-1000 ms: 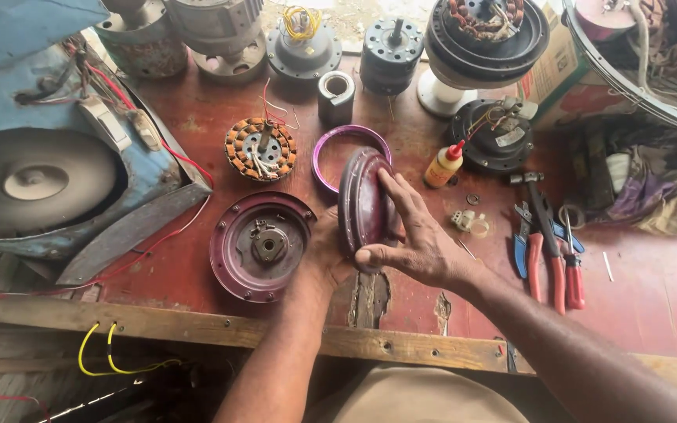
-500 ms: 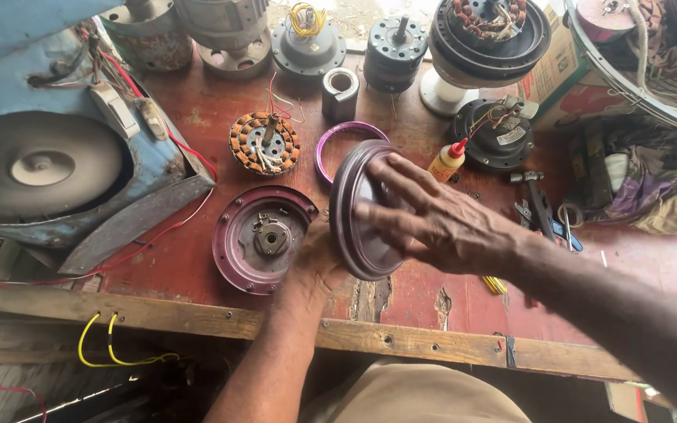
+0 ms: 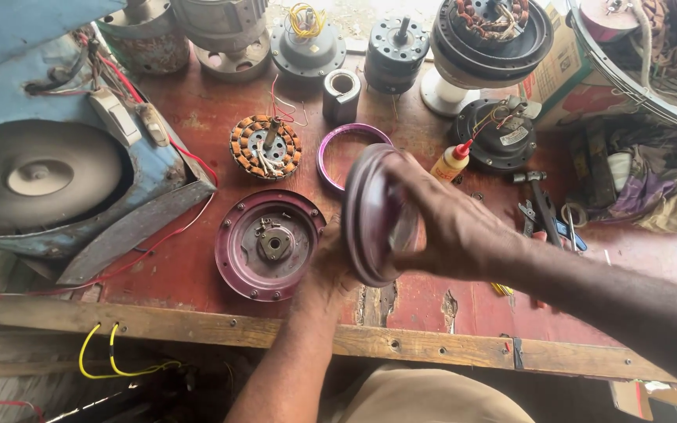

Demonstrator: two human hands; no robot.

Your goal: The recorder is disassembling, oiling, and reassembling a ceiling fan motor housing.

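Hands on the purple fan cover

Fan parts lie all over the red table (image 3: 197, 133). I see both hands on one round purple cover (image 3: 370, 215), held up on its edge just above the table. My left hand (image 3: 331, 270) grips it from below — those fingers are hidden behind it, so I cannot tell how they sit. My right hand (image 3: 448, 223) lies flat over its face with fingers spread wide, a bit blurry. The other purple cover (image 3: 269, 244) lies flat just to the left. The copper coil (image 3: 266, 146) and the purple ring (image 3: 352, 153) sit apart behind. I think the fan is fully open — nothing is joined back together yet.
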